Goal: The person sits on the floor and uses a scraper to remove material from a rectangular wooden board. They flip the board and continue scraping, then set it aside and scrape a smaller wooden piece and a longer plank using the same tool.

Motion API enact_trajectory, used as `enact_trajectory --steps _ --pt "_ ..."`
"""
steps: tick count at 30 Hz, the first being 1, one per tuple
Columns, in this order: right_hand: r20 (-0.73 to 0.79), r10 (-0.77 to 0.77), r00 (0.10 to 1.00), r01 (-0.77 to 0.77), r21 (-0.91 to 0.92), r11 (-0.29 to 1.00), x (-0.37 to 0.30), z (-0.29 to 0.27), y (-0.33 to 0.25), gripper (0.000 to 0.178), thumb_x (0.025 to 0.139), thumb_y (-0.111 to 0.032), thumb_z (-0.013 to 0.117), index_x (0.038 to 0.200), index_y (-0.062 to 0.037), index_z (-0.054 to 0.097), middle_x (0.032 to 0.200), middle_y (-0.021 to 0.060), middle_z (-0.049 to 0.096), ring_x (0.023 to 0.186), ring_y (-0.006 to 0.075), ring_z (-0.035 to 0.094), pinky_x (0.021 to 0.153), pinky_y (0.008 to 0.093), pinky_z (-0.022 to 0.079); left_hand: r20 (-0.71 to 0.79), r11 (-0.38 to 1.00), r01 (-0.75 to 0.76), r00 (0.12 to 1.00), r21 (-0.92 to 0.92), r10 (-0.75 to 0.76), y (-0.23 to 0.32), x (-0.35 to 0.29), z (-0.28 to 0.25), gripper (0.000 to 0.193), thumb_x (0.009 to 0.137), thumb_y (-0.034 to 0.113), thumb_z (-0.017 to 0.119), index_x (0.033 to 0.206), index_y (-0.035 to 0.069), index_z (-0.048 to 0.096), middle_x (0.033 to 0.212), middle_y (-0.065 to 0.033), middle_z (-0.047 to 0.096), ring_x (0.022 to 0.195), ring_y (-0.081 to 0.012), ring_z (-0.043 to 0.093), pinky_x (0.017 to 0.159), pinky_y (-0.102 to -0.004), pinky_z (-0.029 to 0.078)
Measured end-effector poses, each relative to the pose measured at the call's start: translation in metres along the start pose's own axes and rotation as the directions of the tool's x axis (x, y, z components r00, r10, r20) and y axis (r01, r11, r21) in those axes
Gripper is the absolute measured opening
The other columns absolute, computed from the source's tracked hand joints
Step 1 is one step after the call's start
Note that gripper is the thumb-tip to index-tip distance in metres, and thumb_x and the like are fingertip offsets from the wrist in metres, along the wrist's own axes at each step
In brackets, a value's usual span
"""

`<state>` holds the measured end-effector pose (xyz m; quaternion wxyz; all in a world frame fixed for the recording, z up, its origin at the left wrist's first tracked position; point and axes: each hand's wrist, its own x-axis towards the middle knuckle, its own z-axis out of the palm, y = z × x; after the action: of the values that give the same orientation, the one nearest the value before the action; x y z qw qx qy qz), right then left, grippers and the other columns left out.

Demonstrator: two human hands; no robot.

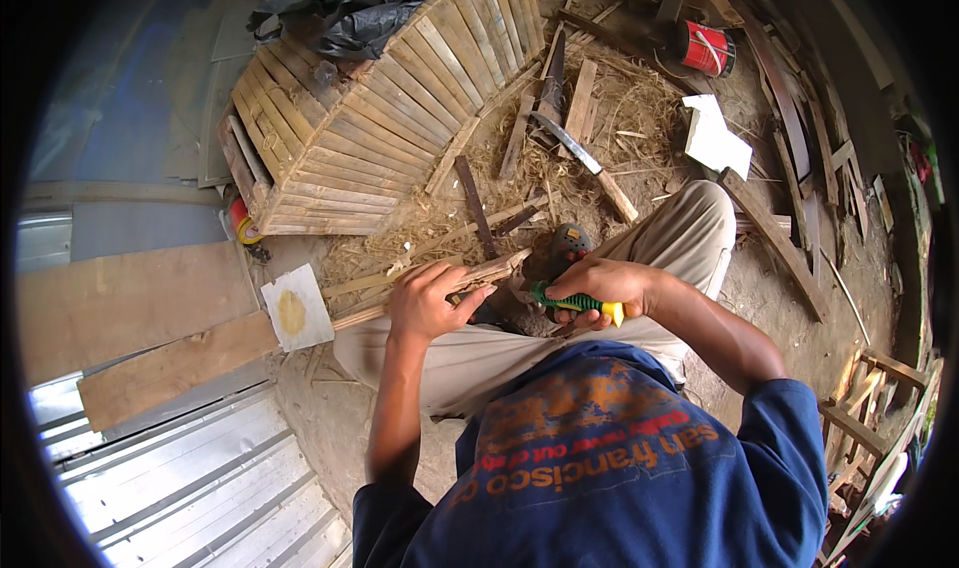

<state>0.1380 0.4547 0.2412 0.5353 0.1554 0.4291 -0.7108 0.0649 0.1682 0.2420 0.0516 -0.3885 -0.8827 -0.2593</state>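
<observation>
My left hand (425,303) is closed around a rough, split piece of wood (499,267), held over my folded legs. In my right hand (609,284) is a hand tool (613,314) with a ribbed green grip and a yellow end. Its working end points left toward the wood, but its kind is unclear. Whether the tool touches the wood cannot be made out. Beyond my hands, a large knife (567,143) with a wooden handle lies on the shavings-strewn ground.
A curved bamboo-slat structure (370,138) bears black plastic (355,13) at the far left. Wood strips (579,103), a red can (704,48) and a white piece (717,138) lie beyond. A beam (774,243) is on the right, a stained white board (297,308) left.
</observation>
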Motion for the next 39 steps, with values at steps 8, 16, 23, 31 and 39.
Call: enact_trajectory --steps 8,16,23,31,39 --pt "-0.304 -0.343 0.889 0.257 -0.289 0.922 0.010 0.042 0.028 0.028 0.105 -0.027 0.054 0.101 0.0001 0.058 0.057 0.0022 0.050 0.046 0.0118 0.053 0.042 0.0281 0.041 0.048 0.995 0.102 0.994 0.003 -0.102 -0.001 0.012 0.002 0.036 0.079 0.044 0.081 0.083 0.008 0.074 0.080 -0.0081 0.071 0.071 -0.0305 0.070 0.061 -0.0397 0.055" --pt "-0.407 -0.686 0.603 0.491 -0.489 0.721 0.046 0.044 0.041 0.029 0.103 -0.022 0.058 0.118 0.0019 0.054 0.069 0.0041 0.055 0.048 0.0112 0.050 0.042 0.0302 0.039 0.070 0.992 0.124 0.990 0.020 -0.125 -0.020 0.034 0.000 0.038 0.083 0.043 0.078 0.080 0.006 0.073 0.076 -0.0096 0.069 0.068 -0.0325 0.069 0.059 -0.0404 0.054" --pt "-0.193 -0.166 0.967 0.206 0.211 0.955 0.023 0.023 0.016 0.021 0.102 -0.023 0.058 0.102 -0.0016 0.058 0.079 0.0063 0.057 0.050 0.0094 0.047 0.041 0.0271 0.040 0.047 0.997 0.075 0.996 0.006 -0.075 -0.023 0.038 -0.002 0.038 0.081 0.042 0.079 0.081 0.005 0.073 0.078 -0.0098 0.070 0.068 -0.0320 0.069 0.060 -0.0403 0.054" --pt "-0.085 0.014 0.996 0.005 0.218 0.976 0.007 0.019 -0.012 0.023 0.102 -0.027 0.059 0.104 -0.0043 0.056 0.085 0.0078 0.060 0.050 0.0066 0.046 0.039 0.0251 0.041 -0.001 0.999 0.045 0.999 -0.024 -0.045 -0.015 0.021 0.002 0.037 0.081 0.043 0.080 0.081 0.007 0.073 0.079 -0.0101 0.070 0.070 -0.0315 0.069 0.061 -0.0405 0.055" --pt "-0.331 -0.278 0.902 0.118 -0.429 0.896 0.000 0.043 0.001 0.040 0.103 -0.034 0.055 0.115 0.0041 0.053 0.066 0.0100 0.058 0.052 0.0175 0.060 0.045 0.0335 0.046 0.027 0.997 0.069 0.997 -0.030 -0.068 -0.012 0.021 -0.001 0.038 0.080 0.044 0.080 0.082 0.007 0.073 0.078 -0.0093 0.070 0.070 -0.0317 0.069 0.061 -0.0406 0.055"
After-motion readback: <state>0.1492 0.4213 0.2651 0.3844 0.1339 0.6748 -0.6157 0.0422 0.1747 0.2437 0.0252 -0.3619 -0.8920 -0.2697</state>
